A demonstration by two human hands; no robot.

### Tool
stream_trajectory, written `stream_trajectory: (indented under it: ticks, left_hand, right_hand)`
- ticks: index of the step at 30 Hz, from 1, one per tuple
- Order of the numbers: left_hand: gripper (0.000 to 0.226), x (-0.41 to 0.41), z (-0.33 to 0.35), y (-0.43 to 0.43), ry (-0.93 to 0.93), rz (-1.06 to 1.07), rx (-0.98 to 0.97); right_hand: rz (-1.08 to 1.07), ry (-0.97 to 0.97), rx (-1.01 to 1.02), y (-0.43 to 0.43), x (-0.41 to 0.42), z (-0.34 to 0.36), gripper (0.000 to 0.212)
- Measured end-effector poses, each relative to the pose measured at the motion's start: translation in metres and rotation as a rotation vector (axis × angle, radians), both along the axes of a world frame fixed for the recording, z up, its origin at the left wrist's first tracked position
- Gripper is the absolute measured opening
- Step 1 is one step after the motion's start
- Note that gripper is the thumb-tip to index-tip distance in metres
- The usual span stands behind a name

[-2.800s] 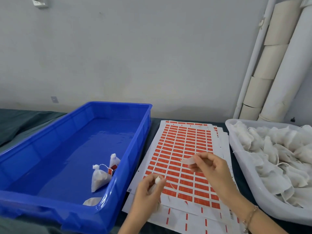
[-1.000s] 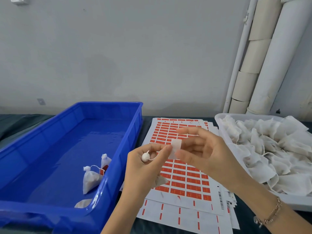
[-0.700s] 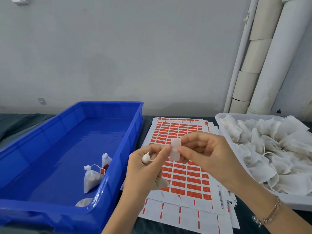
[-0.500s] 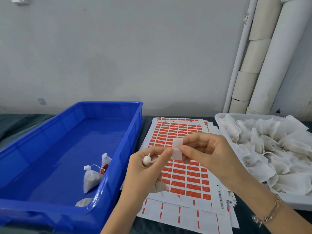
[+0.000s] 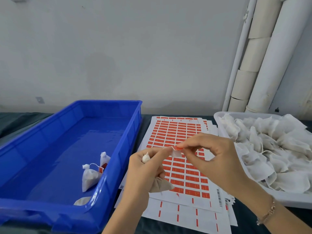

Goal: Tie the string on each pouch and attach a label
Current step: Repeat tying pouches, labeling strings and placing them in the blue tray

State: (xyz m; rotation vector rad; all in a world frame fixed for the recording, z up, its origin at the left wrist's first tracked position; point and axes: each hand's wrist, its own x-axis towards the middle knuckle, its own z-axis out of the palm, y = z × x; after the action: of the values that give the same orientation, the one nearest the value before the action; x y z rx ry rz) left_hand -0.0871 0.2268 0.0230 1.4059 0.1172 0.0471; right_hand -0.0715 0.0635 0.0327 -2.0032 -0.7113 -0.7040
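Left hand (image 5: 145, 168) grips the pouch (image 5: 160, 184) by its neck so the string end stays reachable, right hand (image 5: 214, 159) pinches the label (image 5: 176, 152) (folding it over, I'd guess).

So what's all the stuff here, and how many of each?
blue bin: one, blue, left side.
finished pouches: three, white, near right corner of the bin; red tags show on two, and the rim half hides the third.
label sheets: a stack, white with red labels, middle.
tray: one, white, right side.
loose pouches: a heap too big to count, white, in the tray.
pipes: several, white and cream, back right corner.
table cover: one, dark green, underneath everything.
pouch: one, whitish, held above the sheets.
label: one, red and white, beside it.
bracelet: one, right wrist.
left hand: grips the pouch.
right hand: pinches the label.
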Motion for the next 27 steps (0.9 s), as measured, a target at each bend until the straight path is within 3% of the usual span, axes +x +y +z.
stream_trajectory:
  ticks: [3,7,16,19,22,25,27]
  left_hand:
    - [0.02,0.001,-0.001,0.0,0.031,-0.039,-0.073]
    - [0.041,0.003,-0.004,0.001,0.042,-0.074,-0.105]
    - [0.035,0.004,-0.005,0.0,0.033,-0.126,-0.139]
    - [0.021,0.003,-0.004,-0.003,0.013,-0.08,-0.101]
    - [0.026,0.002,-0.007,-0.007,-0.04,0.018,-0.03]
    - [0.022,0.001,-0.008,-0.009,-0.08,0.041,-0.013]
    - [0.026,0.0,-0.01,-0.009,-0.102,0.027,-0.003]
  right_hand:
    - [-0.008,-0.155,-0.111,-0.001,0.0,-0.002,0.021]
    - [-0.046,-0.213,-0.181,-0.004,0.001,-0.007,0.023]
    - [-0.141,-0.303,-0.422,-0.007,-0.001,-0.009,0.03]
    - [-0.157,-0.323,-0.471,-0.005,-0.003,-0.01,0.03]
    - [-0.112,-0.206,-0.295,-0.001,-0.006,-0.011,0.02]
    - [-0.065,0.108,0.059,0.004,-0.007,-0.006,0.008]
    - [-0.038,0.277,0.157,0.005,-0.004,-0.006,0.013]
